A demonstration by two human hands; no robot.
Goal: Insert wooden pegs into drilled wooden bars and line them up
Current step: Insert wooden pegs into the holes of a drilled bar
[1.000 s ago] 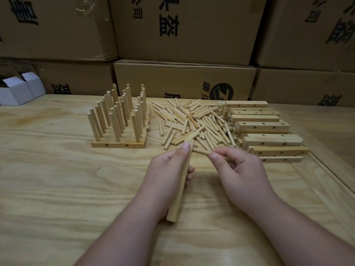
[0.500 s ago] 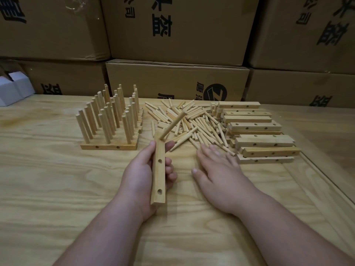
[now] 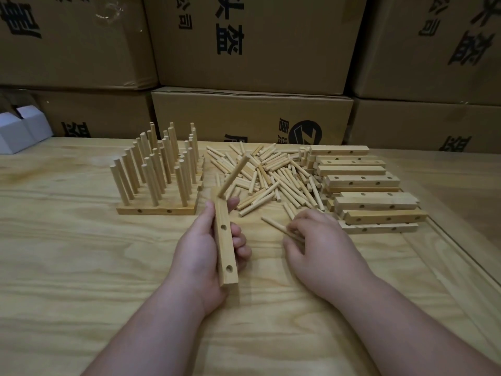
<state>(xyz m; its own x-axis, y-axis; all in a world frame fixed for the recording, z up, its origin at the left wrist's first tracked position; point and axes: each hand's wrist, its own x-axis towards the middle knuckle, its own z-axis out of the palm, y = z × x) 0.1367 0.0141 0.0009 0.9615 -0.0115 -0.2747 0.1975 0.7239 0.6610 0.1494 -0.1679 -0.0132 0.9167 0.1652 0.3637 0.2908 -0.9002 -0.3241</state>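
Observation:
My left hand [image 3: 202, 248] grips a drilled wooden bar [image 3: 224, 240], held lengthwise with two empty holes facing up. One peg [image 3: 233, 176] stands tilted in the bar's far hole. My right hand [image 3: 317, 245] lies on the table just right of it, fingers curled round a loose peg [image 3: 273, 225] at the near edge of the peg pile [image 3: 271, 175]. Finished bars with upright pegs [image 3: 157, 180] stand lined up at the left. A stack of empty drilled bars [image 3: 363, 188] lies at the right.
Cardboard boxes [image 3: 252, 44] are stacked along the back of the wooden table [image 3: 67, 267]. Small white boxes [image 3: 21, 131] sit at the far left. A raised table edge [image 3: 461, 248] runs along the right side.
A second ago both hands met at the bar's far end with a peg. The peg now stands in the bar, and my right hand has gone to the pile and closed on another peg.

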